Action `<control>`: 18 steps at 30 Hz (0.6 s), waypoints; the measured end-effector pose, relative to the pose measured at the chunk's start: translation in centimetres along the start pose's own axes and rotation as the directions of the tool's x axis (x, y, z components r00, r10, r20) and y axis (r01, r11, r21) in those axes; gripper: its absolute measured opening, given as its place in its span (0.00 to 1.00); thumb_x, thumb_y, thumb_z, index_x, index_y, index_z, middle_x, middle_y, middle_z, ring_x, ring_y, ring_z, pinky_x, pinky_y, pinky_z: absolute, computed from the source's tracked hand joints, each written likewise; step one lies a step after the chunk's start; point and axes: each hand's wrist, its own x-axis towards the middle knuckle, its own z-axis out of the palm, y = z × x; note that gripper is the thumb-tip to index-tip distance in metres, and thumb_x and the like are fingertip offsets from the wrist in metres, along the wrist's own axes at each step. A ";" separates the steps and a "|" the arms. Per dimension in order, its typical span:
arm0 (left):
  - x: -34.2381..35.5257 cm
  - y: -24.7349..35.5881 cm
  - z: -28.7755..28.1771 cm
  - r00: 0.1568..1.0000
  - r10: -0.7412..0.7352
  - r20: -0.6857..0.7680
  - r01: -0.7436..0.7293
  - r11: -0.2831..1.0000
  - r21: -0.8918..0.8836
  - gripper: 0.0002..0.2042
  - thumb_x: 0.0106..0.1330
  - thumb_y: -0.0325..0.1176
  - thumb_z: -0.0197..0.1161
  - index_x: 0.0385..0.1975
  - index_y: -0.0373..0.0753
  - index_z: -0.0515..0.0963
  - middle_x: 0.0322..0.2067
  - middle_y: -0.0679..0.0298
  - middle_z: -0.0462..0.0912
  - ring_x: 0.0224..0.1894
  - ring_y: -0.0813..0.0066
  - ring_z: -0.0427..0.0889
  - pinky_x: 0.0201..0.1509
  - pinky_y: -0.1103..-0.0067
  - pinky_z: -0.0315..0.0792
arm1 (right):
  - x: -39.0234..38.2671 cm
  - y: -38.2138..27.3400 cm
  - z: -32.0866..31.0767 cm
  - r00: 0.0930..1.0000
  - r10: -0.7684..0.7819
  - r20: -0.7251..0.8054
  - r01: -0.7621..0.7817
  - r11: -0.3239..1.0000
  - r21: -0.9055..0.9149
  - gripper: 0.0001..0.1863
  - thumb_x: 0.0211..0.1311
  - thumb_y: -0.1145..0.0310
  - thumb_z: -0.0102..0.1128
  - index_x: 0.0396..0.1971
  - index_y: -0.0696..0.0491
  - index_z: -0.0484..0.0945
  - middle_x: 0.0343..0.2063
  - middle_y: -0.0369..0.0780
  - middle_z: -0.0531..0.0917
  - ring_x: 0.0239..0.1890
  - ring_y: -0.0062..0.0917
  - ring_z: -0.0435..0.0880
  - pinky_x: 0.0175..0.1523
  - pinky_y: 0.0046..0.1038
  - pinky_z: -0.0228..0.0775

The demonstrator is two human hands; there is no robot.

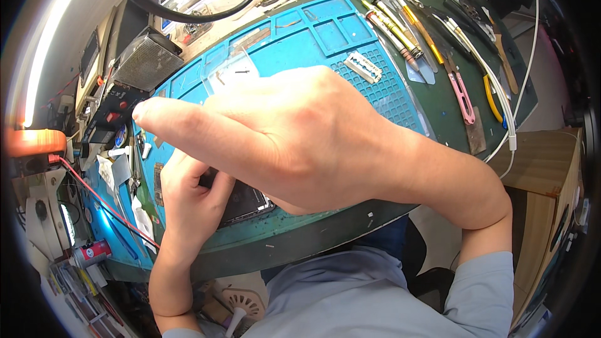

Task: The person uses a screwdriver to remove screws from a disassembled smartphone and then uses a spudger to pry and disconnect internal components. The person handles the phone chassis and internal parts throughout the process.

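Note:
My right hand [313,128] is large in the middle of the view. One of its fingers stretches left, and the others are hidden beneath the hand. The fingertip overlaps the edge of a black box with red switches [116,116]; whether they touch I cannot tell. Lower and to the left is my left hand [191,197], thumb and fingers curled closed at the left end of a dark opened phone [247,203]. My right hand covers much of that phone. Under both hands lies a blue silicone work mat [282,44] with compartments.
A razor blade [363,67] rests on the mat. Syringe-like tubes [394,31], a pink-handled tool [462,97] and white cables [494,69] lie right. A metal-finned block [147,59] stands back left. A black cable [188,17] arches overhead; a red wire [103,200] runs left.

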 end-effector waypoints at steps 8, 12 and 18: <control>0.1 0.3 0.0 0.999 0.010 -0.032 -0.009 0.999 0.041 0.06 0.59 0.23 0.74 0.33 0.33 0.83 0.30 0.58 0.84 0.29 0.66 0.82 0.34 0.75 0.74 | 0.1 -0.1 -0.3 0.999 0.005 0.042 -0.005 1.000 -0.013 0.24 0.59 0.65 0.64 0.54 0.58 0.72 0.22 0.40 0.81 0.24 0.41 0.86 0.26 0.40 0.75; 0.1 0.2 0.0 0.999 0.022 -0.045 -0.020 0.999 0.049 0.05 0.58 0.23 0.74 0.31 0.33 0.84 0.29 0.58 0.85 0.30 0.64 0.83 0.35 0.74 0.75 | 0.1 0.0 -0.3 0.999 -0.005 0.033 0.006 1.000 -0.028 0.23 0.59 0.65 0.64 0.53 0.57 0.73 0.21 0.40 0.80 0.24 0.40 0.86 0.26 0.40 0.75; 0.1 0.3 0.1 0.998 0.002 -0.060 -0.001 1.000 0.030 0.05 0.57 0.22 0.74 0.30 0.33 0.84 0.28 0.59 0.87 0.31 0.62 0.85 0.38 0.73 0.76 | 0.3 -0.1 -0.2 1.000 -0.002 0.022 0.002 1.000 -0.021 0.22 0.59 0.65 0.64 0.51 0.57 0.73 0.21 0.39 0.80 0.24 0.40 0.86 0.26 0.39 0.76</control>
